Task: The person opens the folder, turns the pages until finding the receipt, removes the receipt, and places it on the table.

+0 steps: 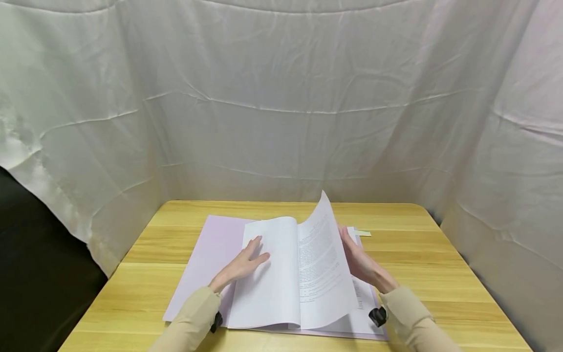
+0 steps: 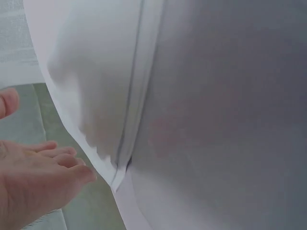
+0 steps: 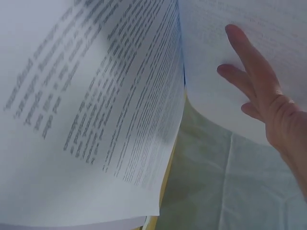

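A stapled-looking stack of white paper lies open on a lilac folder [image 1: 206,254]. My left hand [image 1: 242,264] rests on the blank left page [image 1: 264,288], fingers spread. A printed sheet [image 1: 323,264] stands raised and curved at the middle, its top corner up. My right hand [image 1: 362,259] is at the right side of this sheet, palm toward it, with the fingers partly hidden behind it. In the right wrist view, straight, spread fingers [image 3: 247,52] lie against a pale page, beside a page of printed lines [image 3: 110,110]. Fingers also show beside a blank page [image 2: 201,187] in the left wrist view.
A pale yellow-green tab [image 1: 362,233] sticks out past the right edge of the papers. The wooden table [image 1: 422,259] has pale curtains [image 1: 281,137] behind it and at its sides. Black cloth [image 1: 39,274] hangs at the left.
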Demonstrator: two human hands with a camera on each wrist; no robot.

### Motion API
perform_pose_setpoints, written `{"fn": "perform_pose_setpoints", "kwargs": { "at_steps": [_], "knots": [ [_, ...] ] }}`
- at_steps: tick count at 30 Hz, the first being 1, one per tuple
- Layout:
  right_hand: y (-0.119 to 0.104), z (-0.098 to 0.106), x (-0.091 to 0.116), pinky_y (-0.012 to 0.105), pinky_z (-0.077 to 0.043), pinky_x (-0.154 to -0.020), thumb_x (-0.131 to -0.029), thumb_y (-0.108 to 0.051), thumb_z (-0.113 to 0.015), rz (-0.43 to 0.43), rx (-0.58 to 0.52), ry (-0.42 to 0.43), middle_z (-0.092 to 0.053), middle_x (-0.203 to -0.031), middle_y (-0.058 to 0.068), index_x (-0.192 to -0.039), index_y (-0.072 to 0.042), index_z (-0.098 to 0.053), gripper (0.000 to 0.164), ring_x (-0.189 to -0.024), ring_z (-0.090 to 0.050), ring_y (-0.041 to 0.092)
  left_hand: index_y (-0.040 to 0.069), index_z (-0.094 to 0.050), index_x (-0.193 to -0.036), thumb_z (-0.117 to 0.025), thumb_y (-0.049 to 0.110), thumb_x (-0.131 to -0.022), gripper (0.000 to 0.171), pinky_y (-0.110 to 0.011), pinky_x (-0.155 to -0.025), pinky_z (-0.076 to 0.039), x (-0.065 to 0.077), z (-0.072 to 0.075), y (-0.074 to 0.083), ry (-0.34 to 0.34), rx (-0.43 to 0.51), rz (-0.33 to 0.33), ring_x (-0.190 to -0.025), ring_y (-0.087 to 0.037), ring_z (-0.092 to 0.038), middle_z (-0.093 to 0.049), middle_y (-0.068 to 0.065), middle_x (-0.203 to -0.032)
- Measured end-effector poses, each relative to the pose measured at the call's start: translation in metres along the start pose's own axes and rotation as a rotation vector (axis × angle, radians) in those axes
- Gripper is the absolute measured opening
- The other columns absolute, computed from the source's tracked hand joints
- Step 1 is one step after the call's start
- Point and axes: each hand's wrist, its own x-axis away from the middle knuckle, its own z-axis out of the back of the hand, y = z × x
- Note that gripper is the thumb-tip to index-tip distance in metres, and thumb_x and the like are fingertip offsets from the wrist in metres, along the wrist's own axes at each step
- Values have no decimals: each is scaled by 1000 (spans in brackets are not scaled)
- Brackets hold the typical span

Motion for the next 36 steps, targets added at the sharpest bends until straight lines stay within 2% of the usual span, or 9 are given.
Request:
{"fn": "perform_pose_setpoints", "kwargs": {
  "at_steps": [6,9,12,18,20,24,27,33,36],
  "knots": [
    [0,-7,1,50,-47,-104,-101,-59,8,-19,-30,0,-14,-160,32,-158,-38,19,62,-140,-36,40,6,-19,-161,-53,39,-103,75,-66,-125,-11,1,-4,6,27,44,-9,-156,-45,-11,-18,-23,-167],
    [-1,-11,2,49,-49,-104,-101,-59,7,-19,-49,-21,-9,-164,31,-156,-43,23,59,-144,-34,42,9,-20,-161,-54,41,-103,75,-67,-124,-14,3,-6,10,27,67,-11,-155,-46,-15,-19,-22,-167],
    [-1,-15,2,48,-51,-103,-102,-58,6,-19,-48,-31,-6,-165,31,-156,-42,24,59,-146,-29,46,11,-20,-162,-54,42,-102,75,-67,-124,-15,4,-8,13,27,96,-19,-155,-45,-16,-18,-21,-168],
    [-3,-25,2,43,-58,-93,-102,-61,2,-57,4,3,-9,-163,35,-157,-37,25,64,-139,-42,49,8,-17,-162,-52,40,-104,74,-62,-126,-11,5,-10,21,2,164,-66,-157,-41,-12,-15,-18,-169],
    [-3,-29,2,46,-57,-95,-101,-63,1,-64,15,0,-6,-164,34,-157,-37,24,65,-138,-41,56,6,-17,-161,-51,38,-105,73,-61,-127,-11,5,-11,22,-7,185,-87,-157,-41,-12,-15,-19,-169],
    [-4,-35,2,61,-48,-106,-101,-64,0,-75,20,-8,6,-167,30,-158,-41,18,64,-142,-23,65,5,-15,-161,-49,36,-106,72,-57,-128,-12,5,-12,26,-30,225,-116,-157,-39,-11,-13,-19,-169],
    [-3,-37,2,67,-41,-111,-102,-64,-2,-80,4,-21,12,-168,26,-158,-42,16,63,-144,-13,66,5,-14,-162,-48,36,-106,72,-54,-129,-12,5,-13,29,-47,266,-123,-158,-36,-10,-13,-17,-170],
    [-2,-40,0,69,-36,-113,-101,-66,-4,-77,2,-50,11,-169,22,-159,-38,18,68,-147,-12,63,6,-16,-161,-45,39,-107,70,-51,-129,-14,7,-15,36,-63,359,-132,-158,-33,-15,-18,-15,-169],
    [-1,-41,0,70,-35,-113,-101,-67,-5,-84,7,-53,11,-169,21,-159,-37,18,69,-148,-11,62,6,-17,-161,-41,40,-108,67,-54,-129,-13,7,-15,37,-76,431,-140,-157,-35,-16,-19,-16,-169]
  ]
}}
